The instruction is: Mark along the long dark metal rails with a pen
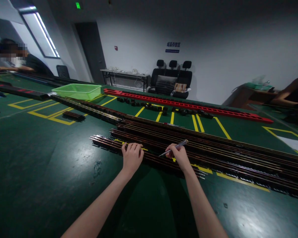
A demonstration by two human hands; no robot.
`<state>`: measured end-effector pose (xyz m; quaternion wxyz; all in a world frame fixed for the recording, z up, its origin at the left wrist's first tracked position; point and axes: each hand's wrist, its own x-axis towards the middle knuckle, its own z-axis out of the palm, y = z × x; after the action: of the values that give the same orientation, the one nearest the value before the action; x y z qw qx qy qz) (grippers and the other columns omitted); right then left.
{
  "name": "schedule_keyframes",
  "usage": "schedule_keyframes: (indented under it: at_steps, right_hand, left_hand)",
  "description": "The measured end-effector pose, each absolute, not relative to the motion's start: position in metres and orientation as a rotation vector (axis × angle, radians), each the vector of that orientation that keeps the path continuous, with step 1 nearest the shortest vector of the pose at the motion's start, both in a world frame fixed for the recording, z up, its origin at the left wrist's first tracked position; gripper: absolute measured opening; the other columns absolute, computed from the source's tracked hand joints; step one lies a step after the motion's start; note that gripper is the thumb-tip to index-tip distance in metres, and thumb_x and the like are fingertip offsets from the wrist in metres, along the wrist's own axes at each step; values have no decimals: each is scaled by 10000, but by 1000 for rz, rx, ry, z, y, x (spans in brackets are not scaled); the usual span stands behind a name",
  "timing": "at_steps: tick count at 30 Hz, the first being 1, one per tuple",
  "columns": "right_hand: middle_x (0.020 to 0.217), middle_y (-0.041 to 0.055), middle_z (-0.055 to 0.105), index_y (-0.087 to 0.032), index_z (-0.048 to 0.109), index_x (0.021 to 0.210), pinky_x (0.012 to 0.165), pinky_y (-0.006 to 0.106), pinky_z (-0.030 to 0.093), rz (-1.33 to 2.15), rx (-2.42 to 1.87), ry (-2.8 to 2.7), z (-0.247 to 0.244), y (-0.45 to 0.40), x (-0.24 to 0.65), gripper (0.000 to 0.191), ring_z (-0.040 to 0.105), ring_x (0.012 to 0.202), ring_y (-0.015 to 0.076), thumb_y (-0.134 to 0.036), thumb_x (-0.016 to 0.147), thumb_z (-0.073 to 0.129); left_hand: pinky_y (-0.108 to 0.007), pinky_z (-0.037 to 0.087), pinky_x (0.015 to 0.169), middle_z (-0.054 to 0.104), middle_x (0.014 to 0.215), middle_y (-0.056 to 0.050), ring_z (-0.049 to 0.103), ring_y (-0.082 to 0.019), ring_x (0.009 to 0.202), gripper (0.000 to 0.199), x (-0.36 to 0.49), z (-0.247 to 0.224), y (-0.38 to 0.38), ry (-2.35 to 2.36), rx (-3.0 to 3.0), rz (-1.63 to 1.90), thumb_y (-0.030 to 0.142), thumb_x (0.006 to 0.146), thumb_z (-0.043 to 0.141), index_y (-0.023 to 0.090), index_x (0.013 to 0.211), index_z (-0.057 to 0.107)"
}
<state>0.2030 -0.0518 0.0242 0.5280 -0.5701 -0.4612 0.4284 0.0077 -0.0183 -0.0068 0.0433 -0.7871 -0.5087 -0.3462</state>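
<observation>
My left hand (132, 158) is over a bundle of long, thin dark metal strips (106, 142), its fingers bent around the near bundle. In my right hand (179, 156) is a slim grey pen-like tool (181, 144). Its thin tip points down and left, close above the strips between my hands; whether it touches them I cannot tell. Behind the near bundle, a larger stack of long dark strips (228, 148) runs across the table to the right. My palms hide parts of the near bundle.
A green plastic basket (76, 91) stands at the back left. Beyond the strips lie small black parts (151, 106) and a long red slotted rail (188, 105). A short bundle (74, 115) lies left. Yellow tape marks the green table (52, 158). Other people sit at both sides.
</observation>
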Motion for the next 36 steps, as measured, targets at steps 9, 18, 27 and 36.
schedule_keyframes:
  at_steps: [9, 18, 27, 36]
  right_hand:
    - [452, 16, 543, -135, 553, 537, 426, 199, 388, 967, -1382, -1106, 26, -34, 171, 195, 472, 398, 84, -243, 658, 443]
    - [464, 14, 542, -138, 555, 560, 441, 202, 399, 973, -1351, -1156, 23, -31, 159, 197, 482, 413, 89, -257, 685, 459]
    - [472, 12, 547, -133, 562, 574, 459, 194, 414, 996, -1312, -1150, 25, -38, 160, 188, 513, 446, 95, -245, 685, 458]
    - [474, 12, 562, -124, 560, 575, 453, 190, 422, 1057, -1360, -1110, 27, -48, 183, 184, 509, 430, 86, -245, 664, 453]
  left_hand:
    - [-428, 191, 966, 624, 870, -31, 512, -187, 894, 230, 8, -6, -18, -1561, -2390, -1133, 195, 832, 371, 204, 812, 600]
    - [-413, 238, 954, 613, 896, -31, 504, -193, 902, 236, 9, -5, -17, -1582, -2431, -1012, 238, 829, 385, 202, 817, 618]
    - [-407, 262, 939, 601, 903, -49, 503, -195, 890, 247, 9, -7, -16, -1557, -2422, -946, 237, 832, 377, 188, 808, 618]
    - [-397, 262, 924, 602, 883, -38, 500, -190, 881, 256, 7, -10, -15, -1552, -2420, -944, 230, 834, 365, 197, 796, 616]
